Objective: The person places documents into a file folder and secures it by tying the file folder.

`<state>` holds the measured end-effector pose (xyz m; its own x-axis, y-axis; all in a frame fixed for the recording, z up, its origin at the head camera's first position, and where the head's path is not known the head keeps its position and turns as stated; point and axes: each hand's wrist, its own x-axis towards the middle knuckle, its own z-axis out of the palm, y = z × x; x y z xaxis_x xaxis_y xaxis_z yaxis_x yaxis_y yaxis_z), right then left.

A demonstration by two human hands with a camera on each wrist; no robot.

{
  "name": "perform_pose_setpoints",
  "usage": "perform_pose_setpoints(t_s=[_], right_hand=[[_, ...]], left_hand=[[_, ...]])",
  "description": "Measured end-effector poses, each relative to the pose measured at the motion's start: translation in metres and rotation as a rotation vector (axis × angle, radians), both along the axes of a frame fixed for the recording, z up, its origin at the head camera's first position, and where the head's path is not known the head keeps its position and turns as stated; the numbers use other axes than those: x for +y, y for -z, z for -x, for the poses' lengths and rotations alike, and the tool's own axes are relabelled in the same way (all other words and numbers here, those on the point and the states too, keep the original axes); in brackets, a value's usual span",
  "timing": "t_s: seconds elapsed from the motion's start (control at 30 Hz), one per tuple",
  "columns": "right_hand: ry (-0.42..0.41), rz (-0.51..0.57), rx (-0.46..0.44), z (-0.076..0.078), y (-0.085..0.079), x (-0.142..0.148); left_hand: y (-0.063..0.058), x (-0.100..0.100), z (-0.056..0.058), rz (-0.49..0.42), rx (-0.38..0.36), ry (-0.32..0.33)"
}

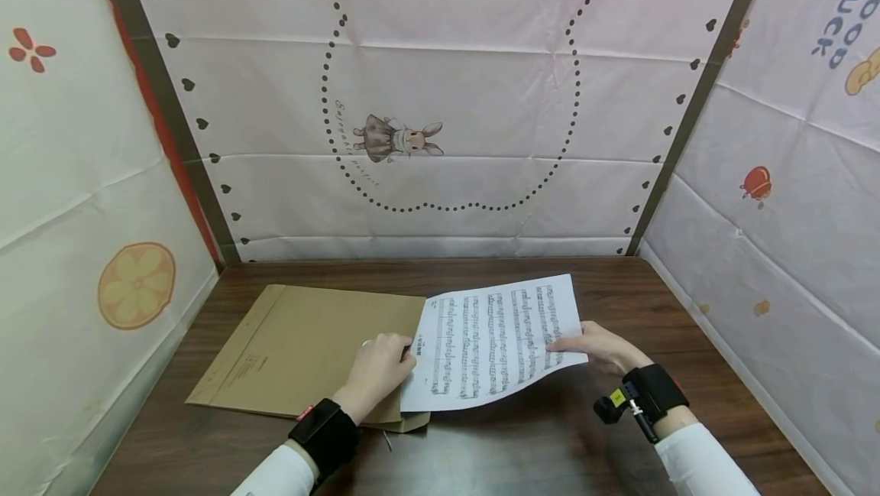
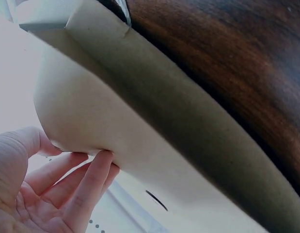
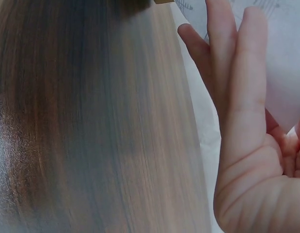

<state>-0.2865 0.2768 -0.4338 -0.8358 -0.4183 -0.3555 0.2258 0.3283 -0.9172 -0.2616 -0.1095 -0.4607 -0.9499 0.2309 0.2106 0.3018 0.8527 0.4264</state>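
Observation:
A brown kraft document envelope (image 1: pixel 323 335) lies flat at the left of the table, its mouth facing right. My left hand (image 1: pixel 385 366) pinches the upper layer of the envelope (image 2: pixel 91 111) at the mouth; in the left wrist view thumb and fingertips meet over that edge. White sheet music (image 1: pixel 495 343) extends rightward from the mouth, its right side raised off the table. The sheet's left end is at the mouth; how far it goes inside is hidden. Gripping the sheet's right edge, my right hand (image 1: pixel 601 347) has its thumb on top and its fingers underneath.
The dark wooden table (image 1: pixel 522 450) is walled by printed white cloth (image 1: pixel 454 83) at the back and both sides. A short string (image 1: pixel 388 441) sticks out below the envelope's lower right corner. Both wrists wear black straps.

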Motion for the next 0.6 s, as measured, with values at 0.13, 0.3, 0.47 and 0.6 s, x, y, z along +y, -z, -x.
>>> perform_pose_setpoints(t_s=[0.13,0.3,0.47,0.6], right_hand=[[-0.002,0.013,-0.014,0.0,0.003,0.003],[-0.021,0.038,-0.025,-0.003,0.008,0.004],[-0.05,0.081,-0.036,-0.006,0.007,-0.005],[-0.029,0.093,-0.051,-0.007,0.005,-0.019]], left_hand=[[0.0,0.0,0.0,-0.005,-0.005,0.001],[0.0,0.0,0.0,0.001,0.007,0.002],[0.001,0.0,0.001,0.013,0.018,0.007],[0.001,0.001,0.001,0.034,0.03,0.008]])
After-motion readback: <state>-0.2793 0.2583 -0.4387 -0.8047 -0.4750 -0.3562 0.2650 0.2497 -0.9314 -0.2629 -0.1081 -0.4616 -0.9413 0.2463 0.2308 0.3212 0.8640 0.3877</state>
